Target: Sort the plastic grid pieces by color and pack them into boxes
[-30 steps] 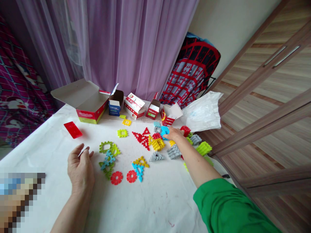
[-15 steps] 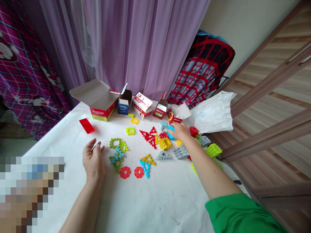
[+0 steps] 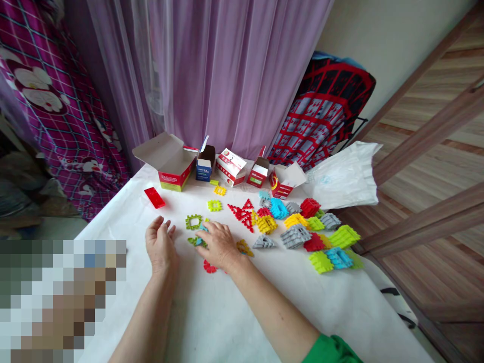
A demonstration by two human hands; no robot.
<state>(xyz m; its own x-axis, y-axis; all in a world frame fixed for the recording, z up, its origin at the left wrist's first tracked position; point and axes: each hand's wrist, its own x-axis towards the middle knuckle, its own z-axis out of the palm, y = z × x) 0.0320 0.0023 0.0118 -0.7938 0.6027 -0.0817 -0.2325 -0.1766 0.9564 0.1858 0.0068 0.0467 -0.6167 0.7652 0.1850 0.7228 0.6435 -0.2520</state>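
My right hand (image 3: pixel 219 245) reaches over the middle of the table, palm down with fingers spread. Its fingertips are at a light-blue triangular building piece (image 3: pixel 198 242), mostly covered by the hand. Under and beside it lie green pieces, among them a square green frame (image 3: pixel 193 222). A red round piece (image 3: pixel 209 267) and a yellow triangular piece (image 3: pixel 245 248) show partly around the hand. My left hand (image 3: pixel 161 247) rests on its side to the left of these pieces, fingers loosely bent and slightly apart, with nothing seen in it.
Stacks of pieces, such as a grey stack (image 3: pixel 296 236) and a blue stack (image 3: pixel 279 207), stand at the right. Red triangles (image 3: pixel 243 214) lie mid-table. Opened cartons (image 3: pixel 176 177) line the back edge. A white bag (image 3: pixel 342 176) is back right, a red tray (image 3: pixel 155 197) left.
My right hand has left the blue stack at the back right and moved left to the light-blue triangular piece. My left hand keeps its pose. The view has shifted slightly.
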